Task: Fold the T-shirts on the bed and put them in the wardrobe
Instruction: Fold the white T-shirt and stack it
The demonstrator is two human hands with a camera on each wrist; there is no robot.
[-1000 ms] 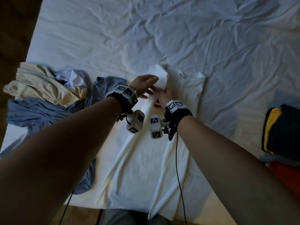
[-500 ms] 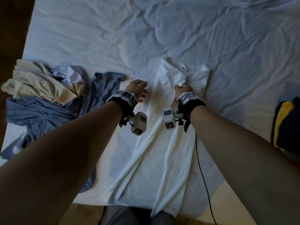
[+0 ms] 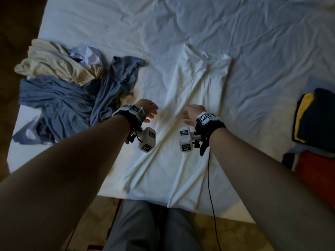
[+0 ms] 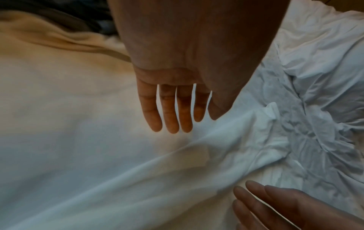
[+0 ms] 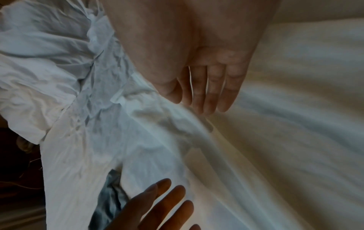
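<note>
A white T-shirt (image 3: pixel 183 134) lies lengthwise on the bed, collar away from me, both sides folded in, its hem at the near edge. My left hand (image 3: pixel 147 110) hovers over the shirt's left side with straight fingers (image 4: pixel 169 115), holding nothing. My right hand (image 3: pixel 189 115) is flat and open over the middle of the shirt (image 5: pixel 256 140), fingers (image 5: pixel 208 93) straight, about a hand's width from the left one. The wrist views show both palms just above the cloth; contact is unclear.
A heap of blue (image 3: pixel 59 104), cream (image 3: pixel 52 62) and pale lilac (image 3: pixel 87 55) garments lies at the bed's left edge. Folded dark and yellow clothes (image 3: pixel 315 116) are stacked at the right over something red (image 3: pixel 315 171). The white sheet (image 3: pixel 181 24) is rumpled beyond.
Both hands have let go of the shirt's upper part and slid back toward me to its middle, opening flat. The right sleeve area now lies folded in.
</note>
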